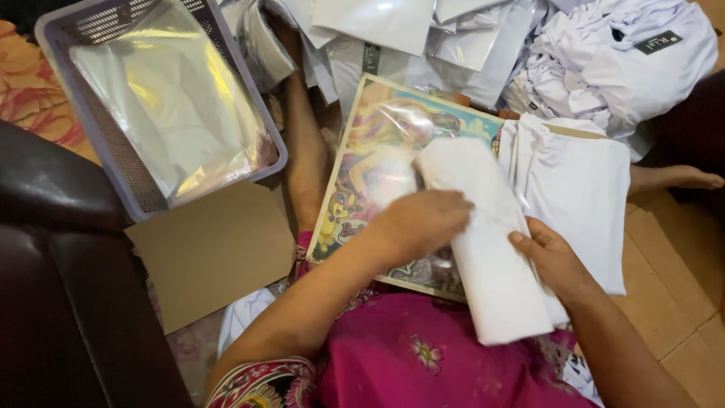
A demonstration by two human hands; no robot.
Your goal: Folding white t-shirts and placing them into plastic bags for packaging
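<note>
Seen from my remote station through the head camera: a seated person works a folded white garment [491,249] over a picture board [377,166] resting across the lap. The left hand [419,227] lies flat and spread on the garment's near-left edge, pressing it down rather than clamping it; the right hand [551,261] curls its thumb over the opposite long edge, fingers tucked beneath, closed on the cloth. The garment sits directly between the two hands, slanting away from them. Just beyond the right hand lies a second folded white shirt [578,196] with a cardboard stiffener; farther out is a heap of white clothing [619,53]. Well off the left hand's outer side stands a grey mesh basket [98,136] holding clear plastic bags [166,106], with a brown cardboard sheet [215,249] beside it. I judge the garment light, limp and prone to unfolding, its cloth sliding easily on the glossy board; the long folded edges, pinched through all layers, look the surest place to take hold
</note>
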